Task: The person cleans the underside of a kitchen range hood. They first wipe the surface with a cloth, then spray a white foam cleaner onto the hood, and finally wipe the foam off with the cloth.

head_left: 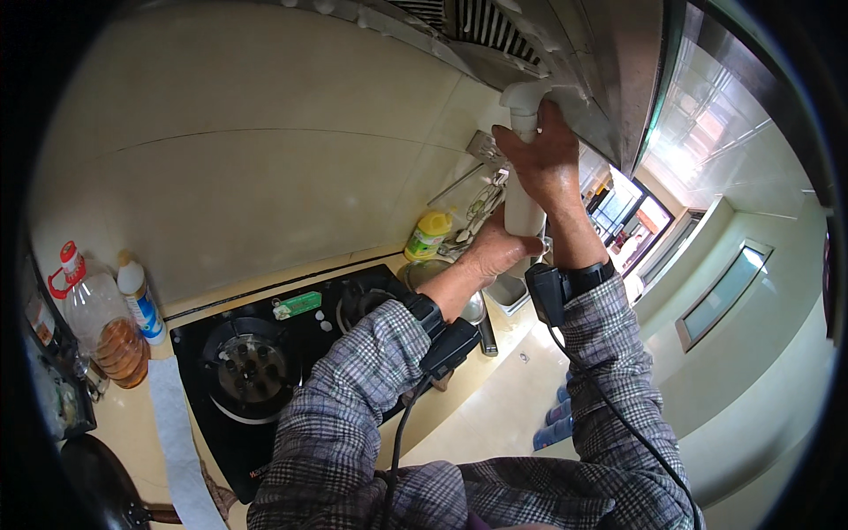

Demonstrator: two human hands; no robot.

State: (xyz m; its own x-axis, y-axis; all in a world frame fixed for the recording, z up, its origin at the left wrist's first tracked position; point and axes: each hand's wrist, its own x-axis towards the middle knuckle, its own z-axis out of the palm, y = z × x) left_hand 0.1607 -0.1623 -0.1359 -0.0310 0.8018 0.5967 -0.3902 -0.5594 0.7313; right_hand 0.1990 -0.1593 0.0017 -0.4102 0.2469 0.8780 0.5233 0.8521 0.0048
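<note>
A white plastic spray bottle [523,211] is held up under the range hood [583,40]. My right hand [548,159] grips it around the neck, with a finger by the spray head [525,97]. Below, my left hand [495,246] supports the bottle's base. White foam clings to the hood's rim and around its slotted vents [498,34]; the spray head is close to the hood's underside. Both wrists carry black straps with cabled devices.
Under my left arm lies the black gas hob [255,434]. A yellow bottle [428,236], a steel pan lid [424,271] and a steel container [511,291] stand farther right. An oil jug [109,331], a white-and-blue bottle [141,301] and a dark pan [99,487] are at left.
</note>
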